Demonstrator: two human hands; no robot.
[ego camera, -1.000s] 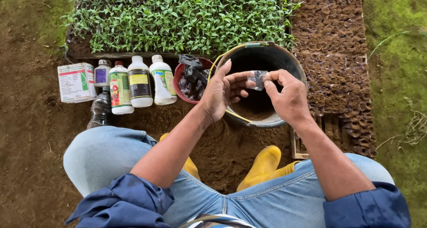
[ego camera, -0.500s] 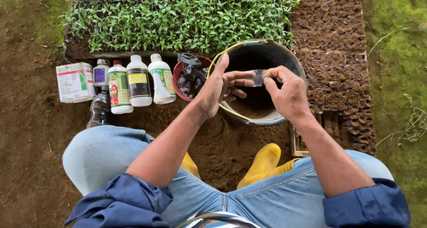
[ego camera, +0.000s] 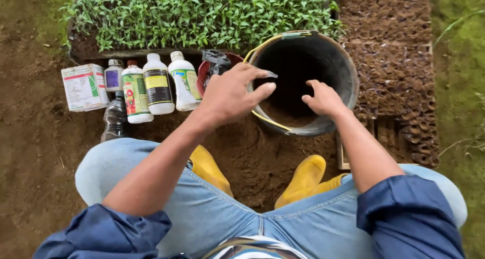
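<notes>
Hovering at the black bucket's (ego camera: 348, 82) nine-o'clock rim, the left hand (ego camera: 230, 95) pinched a small clear plastic bag (ego camera: 270, 74) between thumb and fingers, while the right hand (ego camera: 323, 98) dipped, fingers curled, toward soil inside.

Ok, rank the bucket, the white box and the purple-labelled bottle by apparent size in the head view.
1. Bucket, clearly the largest.
2. White box.
3. Purple-labelled bottle, the smallest, partly hidden behind its neighbours.
</notes>
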